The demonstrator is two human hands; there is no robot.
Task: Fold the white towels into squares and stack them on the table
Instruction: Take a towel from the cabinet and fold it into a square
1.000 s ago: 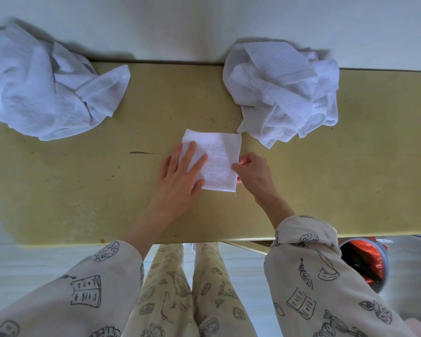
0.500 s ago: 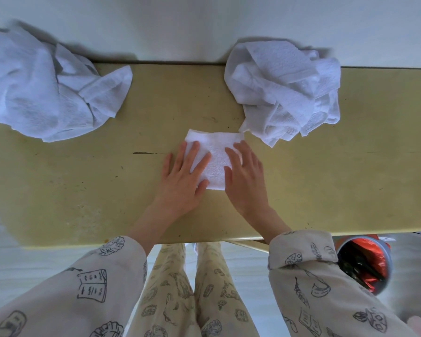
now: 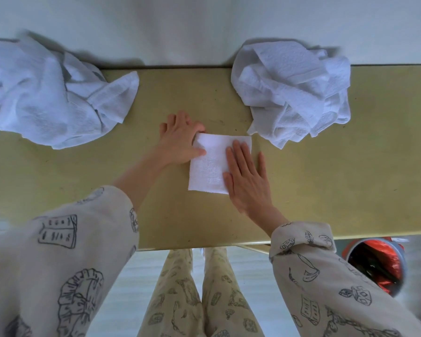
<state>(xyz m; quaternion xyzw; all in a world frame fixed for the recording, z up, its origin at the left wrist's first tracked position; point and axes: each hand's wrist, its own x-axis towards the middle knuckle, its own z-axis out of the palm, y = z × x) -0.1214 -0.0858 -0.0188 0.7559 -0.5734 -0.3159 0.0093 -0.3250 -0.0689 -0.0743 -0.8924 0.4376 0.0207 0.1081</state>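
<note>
"Towel position first — where did it sit?"

"The folded towel (image 3: 213, 164) lay near the middle of the table (image 3: 326, 190), directly ahead of the person, between the two hands. It read as roughly square, perhaps slightly longer toward and away from the body, though the wide lens made that hard to swear to."

"And the hands?"

"The right hand (image 3: 247, 181) lay flat on the towel's right side, fingers straight and pressing down, gripping nothing. The left hand (image 3: 180, 139) was at the far-left corner, thumb on top of the cloth and fingers curled at the edge — it looked like a pinch on that corner, but the fingertips were hidden."

"So which way would the square travel?"

"My judgement: the left hand had the lifting hold, and the right hand only pinned it. The left towel pile (image 3: 51, 98) lay well apart to the far left, and the right towel pile (image 3: 294, 93) was nearer, just beyond the square's far-right corner. No stack of squares showed."
</note>
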